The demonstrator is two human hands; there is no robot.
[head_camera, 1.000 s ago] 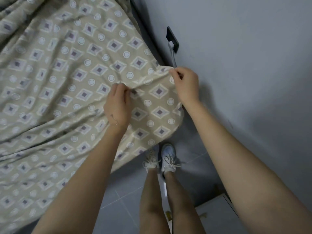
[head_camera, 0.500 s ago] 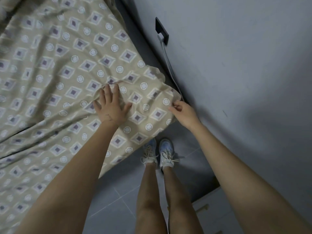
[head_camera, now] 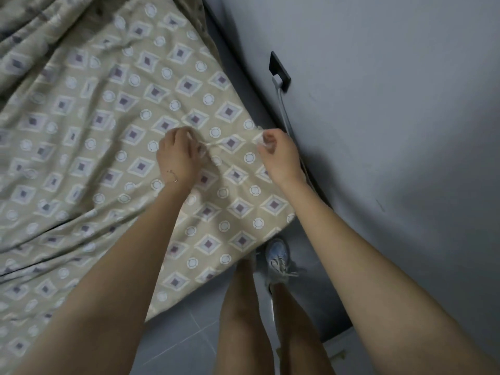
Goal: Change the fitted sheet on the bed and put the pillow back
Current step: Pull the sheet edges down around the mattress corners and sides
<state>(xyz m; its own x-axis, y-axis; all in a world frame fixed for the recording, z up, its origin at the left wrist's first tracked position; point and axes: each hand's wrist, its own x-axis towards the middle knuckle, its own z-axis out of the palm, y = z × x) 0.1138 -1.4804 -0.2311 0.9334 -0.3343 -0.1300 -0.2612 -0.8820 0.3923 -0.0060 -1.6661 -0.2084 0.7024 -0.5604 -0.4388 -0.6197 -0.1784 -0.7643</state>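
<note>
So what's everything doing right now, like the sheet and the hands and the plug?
Sheet: wrinkled, spread out, bunched between the hands.
Left hand: pinching a fold of the sheet.
Right hand: pinching the sheet's edge.
Plug: in the socket.
Shoe: on, laced.

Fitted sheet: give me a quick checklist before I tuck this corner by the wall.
1. Left hand grips a bunch of the fitted sheet: ok.
2. Right hand pinches the sheet's edge: ok.
3. Charger cable clear of that edge: not ok, it hangs right beside the right hand.
4. Sheet lying smooth: not ok, creased toward the left.
5. Mattress corner located: cannot tell, the sheet covers it.
</note>
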